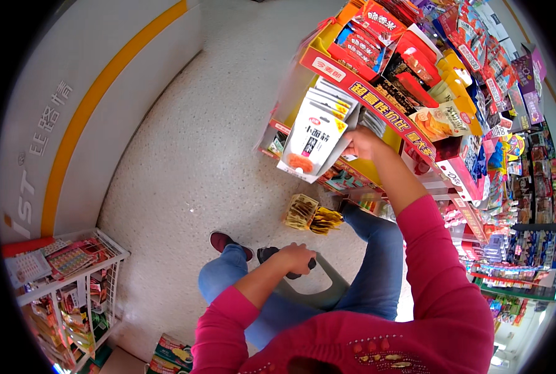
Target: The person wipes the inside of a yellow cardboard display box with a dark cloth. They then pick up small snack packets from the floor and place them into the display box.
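My right hand [363, 142] reaches into the lower tier of a snack display rack [324, 70], its fingers at the side of a white display box of packaged snacks [311, 140]. Several white packets stand in that box, tilted outward over the shelf edge. The fingertips are partly hidden by the box. Lower down, my left hand [296, 258] is closed around a black handle [310, 264], in front of a grey-green seat or frame with an opening [334, 285] between my legs.
Two small snack boxes [301, 211] stand on the speckled floor [166, 154] below the rack. A white wire basket [114, 255] of packets stands at left, beside a white counter with a yellow stripe [114, 51]. Crowded snack shelves [497, 252] line the right.
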Motion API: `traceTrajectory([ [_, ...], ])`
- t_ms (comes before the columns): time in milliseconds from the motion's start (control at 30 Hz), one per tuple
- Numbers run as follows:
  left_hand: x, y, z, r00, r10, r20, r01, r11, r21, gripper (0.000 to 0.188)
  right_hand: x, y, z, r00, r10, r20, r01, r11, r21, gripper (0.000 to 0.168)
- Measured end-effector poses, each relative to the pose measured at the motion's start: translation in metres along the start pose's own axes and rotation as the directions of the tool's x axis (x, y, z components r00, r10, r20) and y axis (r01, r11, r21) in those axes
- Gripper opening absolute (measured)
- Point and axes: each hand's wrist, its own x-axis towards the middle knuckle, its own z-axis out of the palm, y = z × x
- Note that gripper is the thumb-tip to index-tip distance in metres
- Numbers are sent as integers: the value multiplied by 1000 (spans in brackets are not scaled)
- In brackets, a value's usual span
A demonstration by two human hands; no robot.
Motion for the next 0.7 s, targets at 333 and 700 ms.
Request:
traceTrajectory([
  [333, -15, 19, -21, 999, -26, -21, 28, 995, 99, 53, 69, -27, -34, 950, -58, -307, 41, 997, -61, 27],
  [700, -15, 18, -24, 999, -43, -12, 43, 997, 68, 48, 94, -49, -9, 816, -351, -459, 321, 936, -145, 26],
])
